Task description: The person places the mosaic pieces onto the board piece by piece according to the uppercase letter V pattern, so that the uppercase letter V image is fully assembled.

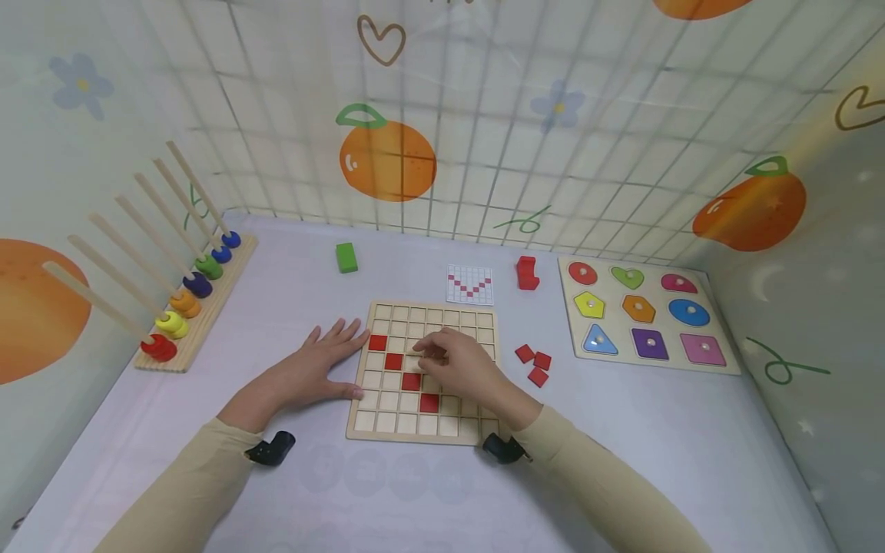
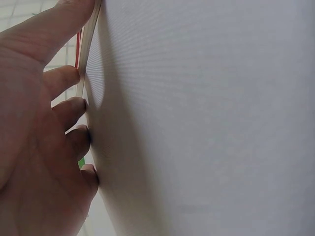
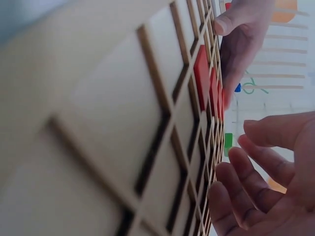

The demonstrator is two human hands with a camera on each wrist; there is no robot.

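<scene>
A wooden grid board lies on the table, with several red square tiles set in its cells along a diagonal. My left hand is spread flat at the board's left edge, its thumb and fingertips touching table and rim. Over the middle of the board hovers my right hand. In the right wrist view, its fingers are loosely bent, the thumb stands apart, and nothing shows between them. Three loose red tiles lie right of the board. A pattern card with a V of red squares lies behind it.
A wooden stand with tall pegs and colored rings is at the left. A shape puzzle board lies at the right. Toward the back are a green block and a red block. A printed curtain hangs behind the table.
</scene>
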